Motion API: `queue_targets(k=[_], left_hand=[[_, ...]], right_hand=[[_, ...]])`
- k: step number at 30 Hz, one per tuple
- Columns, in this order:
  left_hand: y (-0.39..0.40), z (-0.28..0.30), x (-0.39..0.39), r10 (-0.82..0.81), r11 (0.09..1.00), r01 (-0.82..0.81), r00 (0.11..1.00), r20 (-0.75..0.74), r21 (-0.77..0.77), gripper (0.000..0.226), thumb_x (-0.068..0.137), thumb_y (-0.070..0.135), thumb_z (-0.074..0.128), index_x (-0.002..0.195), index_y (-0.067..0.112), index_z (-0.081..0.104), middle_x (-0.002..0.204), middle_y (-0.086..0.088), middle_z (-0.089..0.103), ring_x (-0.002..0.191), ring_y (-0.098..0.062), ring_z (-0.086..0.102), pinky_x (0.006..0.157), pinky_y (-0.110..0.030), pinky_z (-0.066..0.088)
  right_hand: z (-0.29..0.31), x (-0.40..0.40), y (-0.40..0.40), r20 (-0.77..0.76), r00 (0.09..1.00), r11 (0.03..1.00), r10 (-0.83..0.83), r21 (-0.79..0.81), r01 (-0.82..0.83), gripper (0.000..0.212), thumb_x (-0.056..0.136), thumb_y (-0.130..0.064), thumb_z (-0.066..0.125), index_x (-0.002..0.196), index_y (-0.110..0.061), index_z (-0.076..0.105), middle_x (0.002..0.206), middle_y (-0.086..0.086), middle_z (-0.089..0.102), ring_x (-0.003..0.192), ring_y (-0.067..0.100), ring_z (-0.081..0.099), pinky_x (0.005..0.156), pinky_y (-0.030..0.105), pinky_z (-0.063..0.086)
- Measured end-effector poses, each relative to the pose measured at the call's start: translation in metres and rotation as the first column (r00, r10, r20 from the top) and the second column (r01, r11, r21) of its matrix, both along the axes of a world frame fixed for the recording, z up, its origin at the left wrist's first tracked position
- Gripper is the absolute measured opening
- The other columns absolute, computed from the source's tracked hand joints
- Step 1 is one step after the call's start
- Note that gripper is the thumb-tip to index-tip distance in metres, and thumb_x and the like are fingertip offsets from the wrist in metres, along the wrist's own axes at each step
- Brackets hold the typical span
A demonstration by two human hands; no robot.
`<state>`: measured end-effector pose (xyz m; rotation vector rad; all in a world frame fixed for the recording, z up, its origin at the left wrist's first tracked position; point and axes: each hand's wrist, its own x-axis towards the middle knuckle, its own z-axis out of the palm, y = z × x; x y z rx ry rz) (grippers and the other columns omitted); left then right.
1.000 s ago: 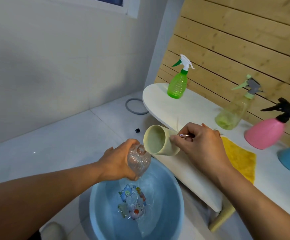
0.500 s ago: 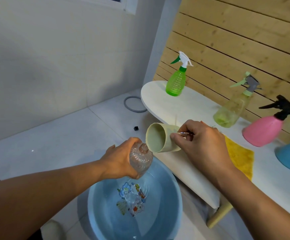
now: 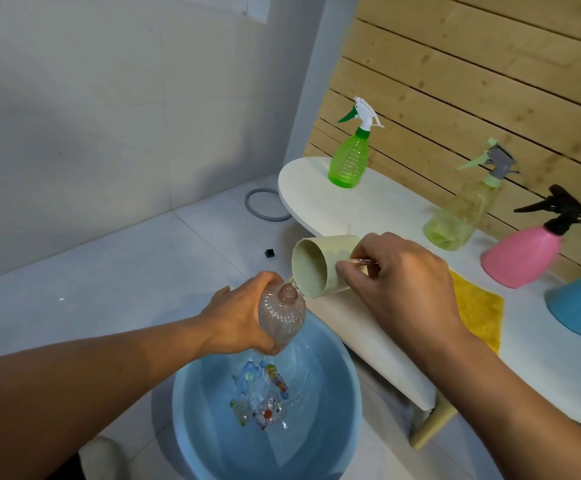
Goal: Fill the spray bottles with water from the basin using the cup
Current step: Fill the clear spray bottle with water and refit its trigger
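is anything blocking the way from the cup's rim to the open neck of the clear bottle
Nothing visible does. The beige plastic cup, tipped in the right hand, has its lower rim right beside the uncapped mouth of the clear ribbed bottle, gripped by the left hand over the blue basin.

right hand (image 3: 400,285) tips the cup (image 3: 320,268) at the clear bottle (image 3: 282,317) gripped by left hand (image 3: 237,320).
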<state>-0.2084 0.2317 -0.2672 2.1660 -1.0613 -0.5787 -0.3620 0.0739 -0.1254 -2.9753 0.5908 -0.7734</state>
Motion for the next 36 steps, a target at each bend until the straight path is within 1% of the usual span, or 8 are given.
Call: queue_targets(k=[6, 9, 16, 20, 25, 31, 33, 36], left_hand=[[-0.001, -0.001, 0.000, -0.002, 1.000, 0.002, 1.000, -0.007, -0.002, 0.105, 0.049, 0.047, 0.097, 0.130, 0.057, 0.030, 0.114, 0.027, 0.053, 0.109, -0.014, 0.057, 0.101, -0.036, 0.047], [-0.002, -0.001, -0.001, -0.007, 1.000, 0.007, 1.000, -0.002, -0.003, 0.105, 0.051, 0.046, 0.098, 0.131, 0.055, 0.031, 0.110, 0.030, 0.053, 0.106, -0.011, 0.058, 0.103, -0.036, 0.045], [-0.005, -0.002, 0.000, 0.006, 1.000, -0.007, 0.998, -0.060, -0.015, 0.101, 0.052, 0.047, 0.096, 0.127, 0.059, 0.029, 0.120, 0.021, 0.057, 0.112, -0.017, 0.059, 0.100, -0.035, 0.052], [-0.005, -0.002, 0.001, 0.015, 0.999, -0.020, 0.994, -0.112, -0.040, 0.101, 0.048, 0.052, 0.095, 0.127, 0.059, 0.033, 0.121, 0.019, 0.060, 0.113, -0.015, 0.061, 0.096, -0.039, 0.056], [-0.004, -0.001, 0.001, 0.017, 0.998, -0.025, 0.989, -0.145, -0.049, 0.102, 0.048, 0.048, 0.095, 0.127, 0.060, 0.033, 0.121, 0.019, 0.059, 0.112, -0.015, 0.062, 0.095, -0.040, 0.057], [0.004, 0.000, 0.001, 0.009, 0.995, -0.027, 0.985, -0.174, -0.101, 0.099, 0.046, 0.045, 0.095, 0.123, 0.057, 0.033, 0.121, 0.019, 0.057, 0.111, -0.014, 0.063, 0.094, -0.043, 0.058], [0.009, -0.001, 0.002, 0.011, 0.991, -0.036, 0.981, -0.192, -0.131, 0.098, 0.048, 0.042, 0.098, 0.123, 0.054, 0.036, 0.121, 0.018, 0.058, 0.111, -0.012, 0.064, 0.094, -0.043, 0.059], [0.018, -0.002, 0.005, 0.015, 0.988, -0.046, 0.980, -0.198, -0.150, 0.099, 0.050, 0.036, 0.101, 0.126, 0.047, 0.038, 0.121, 0.016, 0.058, 0.111, -0.011, 0.063, 0.093, -0.041, 0.059]], right_hand=[[0.000, -0.002, 0.003, 0.012, 0.998, 0.987, 0.055, -0.151, -0.053, 0.019, 0.088, -0.037, 0.071, 0.078, -0.023, 0.062, 0.069, -0.005, 0.054, 0.066, 0.023, 0.052, 0.053, 0.035, 0.044], [0.001, -0.004, 0.007, 0.017, 0.996, 0.966, 0.086, -0.245, -0.079, 0.022, 0.088, -0.035, 0.073, 0.076, -0.021, 0.060, 0.068, -0.004, 0.053, 0.064, 0.023, 0.051, 0.047, 0.030, 0.036], [0.003, -0.009, 0.018, -0.004, 0.990, 0.874, 0.138, -0.471, -0.124, 0.026, 0.091, -0.028, 0.071, 0.071, -0.019, 0.056, 0.068, 0.000, 0.051, 0.060, 0.026, 0.050, 0.047, 0.027, 0.027], [0.000, -0.011, 0.022, -0.070, 0.987, 0.831, 0.143, -0.533, -0.158, 0.029, 0.071, -0.010, 0.084, 0.070, -0.019, 0.056, 0.068, 0.001, 0.052, 0.059, 0.025, 0.047, 0.052, 0.031, 0.019], [-0.008, -0.012, 0.023, -0.069, 0.988, 0.878, 0.141, -0.453, -0.157, 0.024, 0.083, -0.016, 0.077, 0.072, -0.020, 0.056, 0.068, 0.001, 0.052, 0.058, 0.026, 0.048, 0.046, 0.031, 0.031], [-0.015, -0.009, 0.015, 0.019, 1.000, 0.950, -0.022, -0.311, 0.027, 0.031, 0.090, -0.041, 0.072, 0.076, -0.019, 0.055, 0.062, -0.002, 0.056, 0.047, 0.027, 0.053, 0.046, 0.022, 0.016], [-0.022, -0.008, 0.011, -0.016, 0.997, 0.965, -0.078, -0.251, 0.071, 0.031, 0.093, -0.047, 0.065, 0.081, -0.021, 0.053, 0.066, -0.002, 0.060, 0.055, 0.029, 0.058, 0.046, 0.025, 0.025], [-0.035, -0.002, 0.003, -0.152, 0.979, 0.989, -0.138, -0.063, 0.130, 0.029, 0.100, -0.052, 0.048, 0.093, -0.024, 0.052, 0.084, -0.001, 0.069, 0.078, 0.033, 0.066, 0.060, 0.034, 0.041]])
